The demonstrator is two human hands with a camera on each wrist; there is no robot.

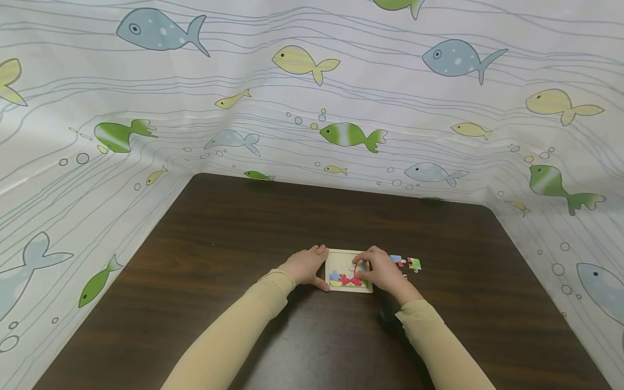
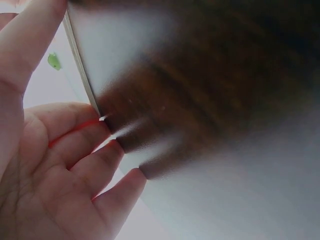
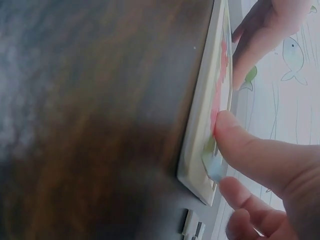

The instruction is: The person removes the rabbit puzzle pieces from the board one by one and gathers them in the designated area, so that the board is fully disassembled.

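Observation:
A small square puzzle tray [image 1: 339,253] with a pale rim lies on the table, partly filled with red, blue and green pieces. Alongside its left edge rests my left hand [image 1: 306,265], fingers spread, thumb by the near corner and fingertips by the far one. In the left wrist view those fingertips [image 2: 135,175] touch the dark tabletop beside the tray edge. Over the tray's right part, my right hand [image 1: 382,271] pinches a puzzle piece [image 3: 215,167] between thumb and index finger. That piece shows blue and green and stands tilted in the right wrist view.
Loose jigsaw pieces [image 1: 414,264] lie just right of the tray, partly behind the right hand. The dark wooden table [image 1: 234,216] has rounded far corners. A white curtain with printed fish [image 1: 273,108] surrounds it at the back and sides.

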